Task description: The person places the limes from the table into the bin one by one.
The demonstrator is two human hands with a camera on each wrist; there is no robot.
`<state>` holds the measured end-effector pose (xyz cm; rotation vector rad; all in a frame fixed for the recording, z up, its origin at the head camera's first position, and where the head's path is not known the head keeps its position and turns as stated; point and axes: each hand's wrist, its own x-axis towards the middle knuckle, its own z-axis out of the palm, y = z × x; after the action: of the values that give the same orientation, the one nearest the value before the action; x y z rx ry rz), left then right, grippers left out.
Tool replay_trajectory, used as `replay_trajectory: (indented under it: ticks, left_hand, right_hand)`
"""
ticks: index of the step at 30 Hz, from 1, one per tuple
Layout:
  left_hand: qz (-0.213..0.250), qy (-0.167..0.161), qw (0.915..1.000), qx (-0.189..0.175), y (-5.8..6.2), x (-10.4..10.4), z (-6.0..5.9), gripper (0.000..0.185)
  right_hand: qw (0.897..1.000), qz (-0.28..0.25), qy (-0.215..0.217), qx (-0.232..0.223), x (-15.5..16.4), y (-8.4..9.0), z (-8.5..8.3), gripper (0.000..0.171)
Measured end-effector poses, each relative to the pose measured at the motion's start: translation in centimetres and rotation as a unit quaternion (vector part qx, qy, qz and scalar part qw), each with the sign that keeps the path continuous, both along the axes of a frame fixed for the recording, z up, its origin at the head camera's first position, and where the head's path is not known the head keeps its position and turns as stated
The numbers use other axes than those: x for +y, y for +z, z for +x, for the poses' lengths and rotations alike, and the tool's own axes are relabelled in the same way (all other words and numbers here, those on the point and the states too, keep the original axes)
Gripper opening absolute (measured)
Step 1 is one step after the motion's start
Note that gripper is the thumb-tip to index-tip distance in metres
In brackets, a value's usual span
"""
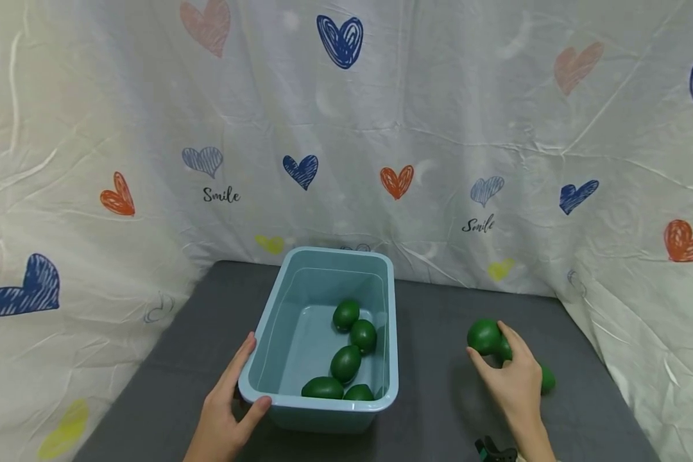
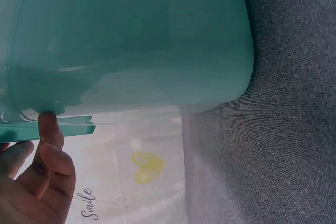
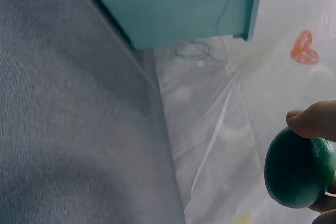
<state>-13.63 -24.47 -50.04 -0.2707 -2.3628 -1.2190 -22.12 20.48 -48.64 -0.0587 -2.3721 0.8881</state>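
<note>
A pale blue plastic bin (image 1: 323, 420) stands on the grey cloth, with several dark green oval fruits (image 1: 345, 364) lying inside, mostly toward its right and near side. My left hand (image 1: 225, 410) grips the bin's rim at the near left corner, thumb on the front and fingers along the left side. Off to the right of the bin, my right hand (image 1: 515, 378) pinches a glossy dark green oval fruit (image 1: 484, 336) between thumb and fingers. Behind that hand, partly hidden, lie more green fruits (image 1: 547, 380). The right wrist view shows the held fruit (image 3: 294, 169) apart from the bin.
Grey cloth (image 1: 433, 359) covers the table surface. A white curtain (image 1: 433, 128) printed with hearts hangs behind and along both sides. Near my right wrist, a dark strap or device (image 1: 493, 450) shows at the bottom edge.
</note>
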Motion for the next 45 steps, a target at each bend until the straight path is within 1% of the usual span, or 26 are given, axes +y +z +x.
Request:
replay_trajectory:
  ticks: [7,15,18,23,26,34,40,45]
  left_hand:
    - [0.009,-0.009,0.9998,0.018,0.0,0.3,0.1,0.093]
    - [0.008,0.001,0.9999,0.009,-0.2,0.3,0.1,0.094]
    - [0.009,0.000,0.9999,0.009,-0.2,0.2,0.1,0.094]
    - [0.002,-0.001,1.0000,-0.002,-0.3,0.0,-0.1,0.094]
    - [-0.001,-0.001,1.0000,-0.001,-0.3,0.0,-0.2,0.093]
    - [0.017,-0.008,0.9997,0.019,-0.1,0.2,-0.1,0.094]
    - [0.013,-0.006,0.9997,0.019,-0.1,0.0,-0.1,0.094]
    - [0.012,-0.007,0.9997,0.021,-0.1,-0.1,-0.1,0.094]
  right_hand:
    - [1.000,-0.005,0.012,0.000,-1.2,0.2,0.4,0.076]
    - [0.999,-0.026,0.033,0.012,-2.9,0.5,0.3,0.076]
    - [0.999,-0.032,0.041,0.016,-3.7,0.7,0.1,0.076]
    - [0.997,-0.040,0.063,0.031,-5.2,0.6,-0.2,0.076]
    - [0.996,-0.040,0.073,0.040,-6.2,0.7,-0.2,0.076]
    - [0.990,-0.053,0.116,0.058,-8.6,1.6,0.3,0.075]
    - [0.983,-0.067,0.150,0.080,-10.1,2.5,0.5,0.075]
    - [0.980,-0.071,0.163,0.089,-11.2,3.3,0.5,0.075]
